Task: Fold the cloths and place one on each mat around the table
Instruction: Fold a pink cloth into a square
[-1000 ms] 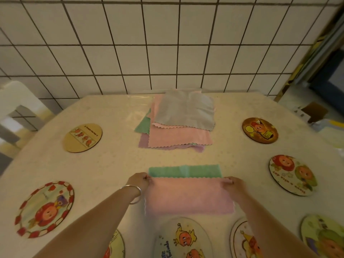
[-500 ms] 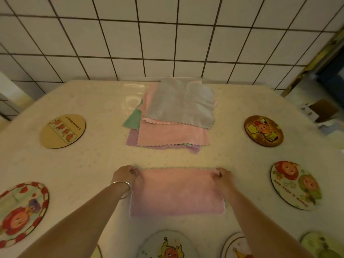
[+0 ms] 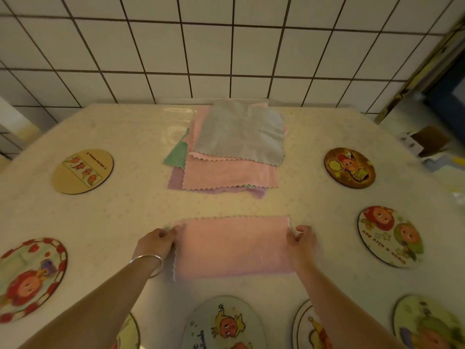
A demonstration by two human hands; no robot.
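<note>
A pink cloth [image 3: 234, 245] lies folded in half as a flat rectangle on the table [image 3: 113, 222], right in front of me. My left hand [image 3: 156, 244], with a metal bangle on its wrist, pinches the cloth's far left corner. At the far right corner, my right hand [image 3: 300, 239] pinches the cloth's edge with curled fingers. Farther back lies a loose stack of unfolded cloths [image 3: 239, 137]: grey on top, then pink, green and purple. Several round picture mats ring the table, among them a tan mat [image 3: 83, 171] and a brown mat [image 3: 349, 167]; none holds a cloth.
A white tiled wall [image 3: 226, 46] runs behind the table. More mats lie at the left [image 3: 27, 280], the right [image 3: 390, 236] and along the near edge [image 3: 224, 323]. Boxes and clutter [image 3: 427, 142] stand on the floor beyond the table's right corner.
The pink half was brought forward over the green strip until the cloth lay fully doubled. Both hands then slid back slightly along its side edges.
</note>
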